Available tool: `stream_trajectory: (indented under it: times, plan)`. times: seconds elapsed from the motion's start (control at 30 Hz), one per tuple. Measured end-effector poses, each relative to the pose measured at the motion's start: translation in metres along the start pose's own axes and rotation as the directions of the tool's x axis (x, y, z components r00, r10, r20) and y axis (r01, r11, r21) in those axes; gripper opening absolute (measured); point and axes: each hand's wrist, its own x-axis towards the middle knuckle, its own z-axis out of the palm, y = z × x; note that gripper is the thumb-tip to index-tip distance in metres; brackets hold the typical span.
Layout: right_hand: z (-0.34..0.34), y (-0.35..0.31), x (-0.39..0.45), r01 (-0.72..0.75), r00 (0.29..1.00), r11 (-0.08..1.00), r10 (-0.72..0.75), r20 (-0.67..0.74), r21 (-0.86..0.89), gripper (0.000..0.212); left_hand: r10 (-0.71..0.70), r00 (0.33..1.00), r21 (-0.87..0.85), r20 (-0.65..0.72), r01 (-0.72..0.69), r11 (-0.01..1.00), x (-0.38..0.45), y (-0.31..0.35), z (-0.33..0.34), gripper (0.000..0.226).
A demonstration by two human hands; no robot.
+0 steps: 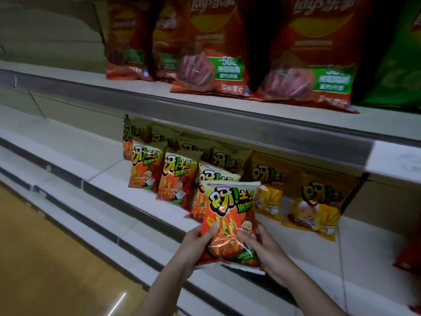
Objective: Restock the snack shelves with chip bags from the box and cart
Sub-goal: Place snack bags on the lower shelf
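An orange chip bag (230, 215) stands upright at the front edge of the middle shelf (369, 258), held from both sides. My left hand (198, 245) grips its lower left edge, thumb on the front. My right hand (262, 242) grips its lower right side, thumb across the picture. Behind it stands a row of matching orange bags (173, 179) reaching back to the left. To the right stand yellow bags (314, 206) of the same brand.
Large red chip bags (314, 60) and a green bag (401, 65) fill the upper shelf (205, 103). A red bag's edge (407, 258) shows at far right. Bare white shelf (57, 142) stretches left. Lower shelves (109, 226) step down toward the tan floor (45, 258).
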Motion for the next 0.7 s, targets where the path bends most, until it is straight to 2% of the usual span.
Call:
stream_trajectory:
  times: [0.07,0.17,0.33,0.4,0.5,0.63,0.7]
  plan:
    - [0.014,0.002,0.009,0.002,1.0,1.0,-0.002,0.013,0.001,0.082,-0.018,1.0,-0.037,-0.014,0.018,0.999,0.006,0.005,-0.02,0.059]
    - [0.038,-0.004,0.027,0.005,1.0,1.0,-0.005,0.003,-0.029,0.089,-0.037,0.999,-0.06,-0.008,0.036,0.998,0.013,0.013,-0.053,0.067]
    - [0.066,-0.008,0.061,0.098,0.994,0.99,-0.092,0.055,-0.102,0.082,0.054,0.998,-0.044,-0.022,-0.055,0.998,0.016,0.021,-0.092,0.095]
    - [0.078,-0.008,0.067,0.135,0.99,0.982,-0.127,0.067,-0.132,0.074,0.092,0.995,-0.031,-0.044,-0.094,0.995,0.018,0.019,-0.103,0.088]
    - [0.09,-0.002,0.068,0.152,0.988,0.966,-0.153,0.013,-0.211,0.062,0.131,0.991,0.106,-0.022,-0.128,0.986,0.025,0.024,-0.117,0.082]
    - [0.086,0.001,0.071,0.18,0.966,0.941,-0.224,-0.128,-0.288,0.074,0.132,0.982,0.212,0.136,-0.159,0.964,0.053,0.039,-0.116,0.065]
    - [0.084,-0.004,0.077,0.168,0.946,0.935,-0.242,-0.217,-0.312,0.076,0.134,0.97,0.257,0.201,-0.184,0.949,0.071,0.046,-0.112,0.066]
